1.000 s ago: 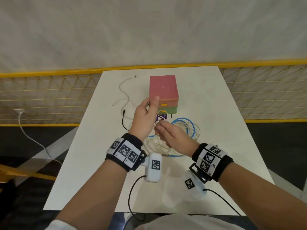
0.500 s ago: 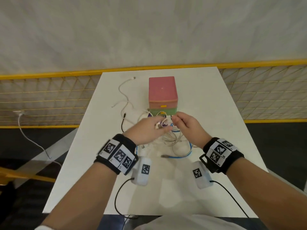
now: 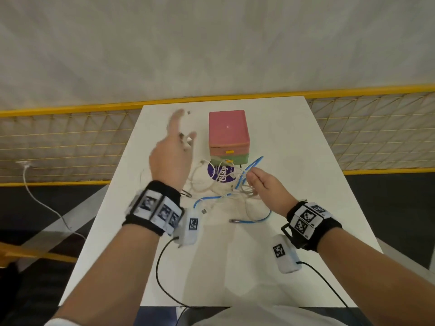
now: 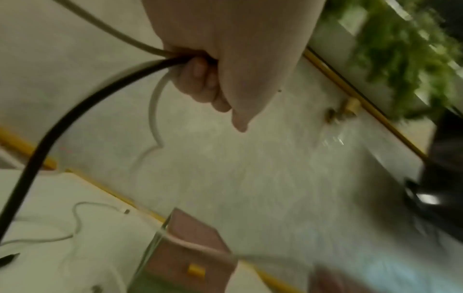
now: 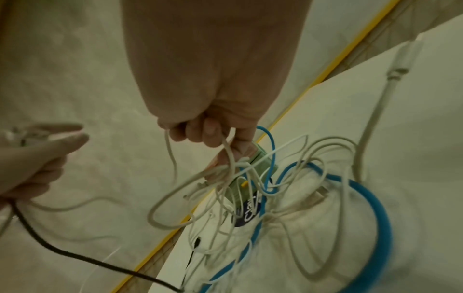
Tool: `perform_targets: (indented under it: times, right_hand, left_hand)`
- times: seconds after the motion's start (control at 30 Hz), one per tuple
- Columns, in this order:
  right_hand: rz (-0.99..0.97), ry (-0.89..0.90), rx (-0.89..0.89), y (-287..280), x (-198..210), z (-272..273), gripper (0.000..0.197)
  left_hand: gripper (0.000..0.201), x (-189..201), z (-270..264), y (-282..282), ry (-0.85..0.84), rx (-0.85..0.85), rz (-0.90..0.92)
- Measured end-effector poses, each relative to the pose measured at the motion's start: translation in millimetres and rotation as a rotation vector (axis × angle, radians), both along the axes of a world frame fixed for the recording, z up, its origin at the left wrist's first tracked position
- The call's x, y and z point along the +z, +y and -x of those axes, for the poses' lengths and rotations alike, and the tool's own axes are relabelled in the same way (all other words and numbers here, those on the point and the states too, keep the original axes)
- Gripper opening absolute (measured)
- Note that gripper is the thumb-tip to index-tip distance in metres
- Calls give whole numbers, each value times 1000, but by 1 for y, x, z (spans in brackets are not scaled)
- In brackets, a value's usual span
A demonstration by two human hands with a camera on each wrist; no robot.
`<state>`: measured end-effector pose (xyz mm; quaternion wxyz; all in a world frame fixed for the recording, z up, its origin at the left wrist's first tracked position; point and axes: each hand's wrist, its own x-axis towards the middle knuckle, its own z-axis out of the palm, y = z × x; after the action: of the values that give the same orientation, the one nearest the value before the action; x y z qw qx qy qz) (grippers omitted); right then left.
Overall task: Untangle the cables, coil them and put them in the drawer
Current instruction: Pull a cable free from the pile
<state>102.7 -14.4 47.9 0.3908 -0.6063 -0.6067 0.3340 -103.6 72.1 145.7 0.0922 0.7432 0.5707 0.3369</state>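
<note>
On the white table (image 3: 294,142) a tangle of white cables (image 3: 211,184) and a blue cable (image 3: 256,220) lies in front of a small drawer box (image 3: 228,135) with a pink top and a green bottom drawer. My left hand (image 3: 174,151) is raised left of the box. Its curled fingers (image 4: 200,79) grip a black cable (image 4: 50,138) and a white cable (image 4: 154,111). My right hand (image 3: 259,181) hovers over the tangle. Its fingers (image 5: 208,136) are curled round several white loops (image 5: 233,164), and the blue cable (image 5: 371,208) hangs among them.
A round purple sticker (image 3: 221,171) lies under the cables by the green drawer. A loose white cable's end (image 3: 188,112) rests near the table's far left. A yellow mesh railing (image 3: 70,142) runs behind and beside the table. Another white cord (image 3: 35,194) hangs from it.
My left hand has risen up and to the left away from the tangle, drawing the black and white cables with it. My right hand stayed at the tangle, holding the loops.
</note>
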Motion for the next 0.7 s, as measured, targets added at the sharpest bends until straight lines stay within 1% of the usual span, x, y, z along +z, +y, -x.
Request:
perform_targets:
  times: [0.03, 0.07, 0.1, 0.13, 0.17, 0.2, 0.23, 0.3, 0.37, 0.43, 0.5, 0.57, 0.6, 0.63, 0.7]
  right_hand:
    - [-1, -17, 9, 1, 4, 3, 27]
    - [-8, -37, 20, 2, 7, 6, 26]
    - [-26, -45, 34, 2, 10, 9, 24]
    - [-49, -36, 46, 2, 13, 12, 23]
    - [-70, -7, 56, 2, 16, 15, 24]
    - [-81, 30, 64, 2, 18, 17, 22]
    - [-87, 59, 69, 2, 20, 17, 20]
    - [-103, 83, 65, 0, 24, 17, 22]
    - [-114, 77, 63, -2, 23, 15, 25]
    - [-104, 13, 49, -4, 18, 11, 26]
    - [-90, -24, 41, -1, 14, 11, 28]
    - [-93, -15, 27, 4, 15, 13, 31]
    - [-101, -12, 18, 6, 17, 15, 31]
    - [-109, -9, 15, 8, 19, 17, 30]
    - [-123, 14, 34, 10, 21, 20, 24]
  left_hand:
    - [50, -8, -7, -11, 96, -98, 5]
    - [54, -16, -15, -22, 139, -232, 51]
    - [53, -25, -23, -30, 146, -369, 146]
    - [49, -37, -29, -34, 123, -475, 265]
    - [43, -45, -33, -37, 66, -530, 393]
    - [37, -52, -35, -37, -16, -544, 493]
    - [36, -56, -35, -35, -94, -543, 539]
    - [40, -54, -34, -30, -160, -537, 488]
    - [37, -40, -30, -22, -226, -504, 366]
    - [35, -22, -24, -10, -303, -395, 207]
    - [35, -9, -19, -3, -338, -305, 85]
    - [25, -8, -20, -4, -313, -248, 54]
    - [17, -9, -23, -7, -274, -268, 83]
    - [17, -12, -27, -12, -215, -324, 132]
    - [26, -23, -33, -22, -44, -462, 230]
